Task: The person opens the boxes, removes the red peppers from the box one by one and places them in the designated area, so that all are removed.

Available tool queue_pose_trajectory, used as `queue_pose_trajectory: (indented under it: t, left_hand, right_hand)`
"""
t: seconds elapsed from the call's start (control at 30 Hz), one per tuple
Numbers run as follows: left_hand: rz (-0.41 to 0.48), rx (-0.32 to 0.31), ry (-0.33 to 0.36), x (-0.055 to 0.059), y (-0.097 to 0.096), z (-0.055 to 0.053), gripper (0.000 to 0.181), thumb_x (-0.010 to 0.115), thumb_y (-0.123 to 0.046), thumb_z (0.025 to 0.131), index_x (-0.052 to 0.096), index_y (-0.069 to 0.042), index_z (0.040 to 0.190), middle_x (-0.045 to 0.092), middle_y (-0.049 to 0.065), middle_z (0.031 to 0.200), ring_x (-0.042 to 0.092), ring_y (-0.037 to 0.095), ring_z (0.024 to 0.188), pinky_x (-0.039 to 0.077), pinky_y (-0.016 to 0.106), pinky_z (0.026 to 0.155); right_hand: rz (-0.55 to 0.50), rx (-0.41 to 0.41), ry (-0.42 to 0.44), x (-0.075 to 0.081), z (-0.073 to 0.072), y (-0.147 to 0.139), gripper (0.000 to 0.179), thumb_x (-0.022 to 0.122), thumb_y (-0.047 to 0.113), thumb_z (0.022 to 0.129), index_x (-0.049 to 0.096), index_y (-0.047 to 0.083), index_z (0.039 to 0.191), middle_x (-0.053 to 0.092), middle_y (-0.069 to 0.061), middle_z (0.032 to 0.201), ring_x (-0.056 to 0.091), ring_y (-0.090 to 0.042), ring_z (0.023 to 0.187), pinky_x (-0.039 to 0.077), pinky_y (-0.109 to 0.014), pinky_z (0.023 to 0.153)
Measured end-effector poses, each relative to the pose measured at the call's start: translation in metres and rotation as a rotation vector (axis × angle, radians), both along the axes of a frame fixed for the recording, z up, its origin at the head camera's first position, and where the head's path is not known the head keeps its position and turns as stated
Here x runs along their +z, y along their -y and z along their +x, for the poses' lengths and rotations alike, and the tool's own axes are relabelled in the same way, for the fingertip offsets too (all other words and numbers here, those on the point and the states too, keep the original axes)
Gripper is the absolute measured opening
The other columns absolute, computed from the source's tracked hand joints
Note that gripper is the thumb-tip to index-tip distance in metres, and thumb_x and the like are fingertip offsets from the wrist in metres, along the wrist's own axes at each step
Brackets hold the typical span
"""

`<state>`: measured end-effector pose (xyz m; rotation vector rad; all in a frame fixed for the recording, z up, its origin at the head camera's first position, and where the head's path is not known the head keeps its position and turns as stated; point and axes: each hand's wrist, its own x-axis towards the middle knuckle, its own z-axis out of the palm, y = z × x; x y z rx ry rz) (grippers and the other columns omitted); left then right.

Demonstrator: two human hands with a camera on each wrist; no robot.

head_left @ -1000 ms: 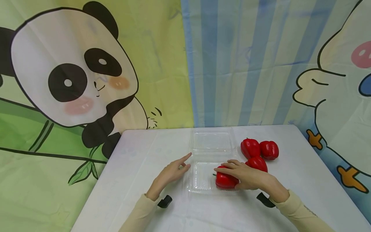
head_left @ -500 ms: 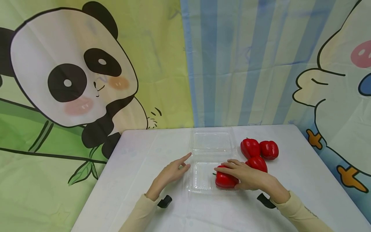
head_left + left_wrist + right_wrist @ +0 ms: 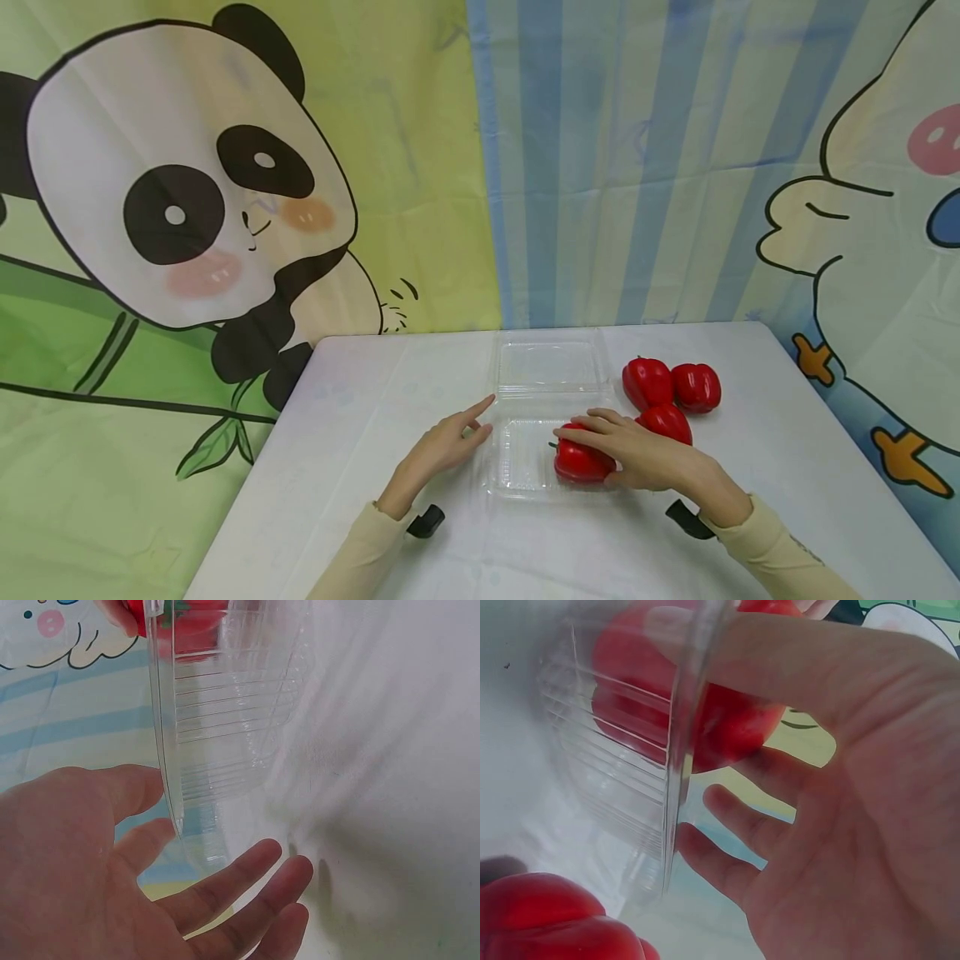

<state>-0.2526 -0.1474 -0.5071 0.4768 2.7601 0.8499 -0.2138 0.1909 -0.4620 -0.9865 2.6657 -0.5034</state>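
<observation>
A clear plastic clamshell box [image 3: 517, 482] lies opened out on the white table, its lid [image 3: 551, 367] folded back to the far side. In its near half, toward the right, is a red bell pepper [image 3: 582, 467] with a green stem pointing left. My right hand [image 3: 645, 450] grips this pepper from the right, the thumb [image 3: 667, 634] showing through the clear wall in the right wrist view. At the box's left side, the thumb and index finger of my left hand [image 3: 442, 446] touch the rim [image 3: 166, 750], with the other fingers spread.
Three more red bell peppers sit right of the box: one at the back [image 3: 648, 383], one beside it [image 3: 697, 388], and one nearer [image 3: 666, 423], partly behind my right hand. A cartoon-printed curtain [image 3: 585, 167] hangs behind the table [image 3: 360, 392].
The pepper in my right hand has shifted slightly left and toward the back, its stem tilting up a little. My left hand and the other peppers have stayed put.
</observation>
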Motion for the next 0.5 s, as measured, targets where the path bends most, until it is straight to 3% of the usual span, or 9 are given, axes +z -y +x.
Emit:
queue_pose_trajectory:
  t: [0.5]
  left_hand:
    - [0.003,-0.003,-0.005,0.0006,-0.001,0.0003,0.054,0.049,-0.042,0.105,0.034,-0.036,0.157,0.068,0.008,0.12,0.065,0.021,0.096,0.05,0.047,0.082]
  right_hand:
    - [0.0,0.012,-0.035,0.005,0.0018,-0.0017,0.101,0.091,0.016,0.071,0.037,0.036,0.154,0.047,-0.008,0.151,0.035,-0.038,0.142,0.056,-0.053,0.09]
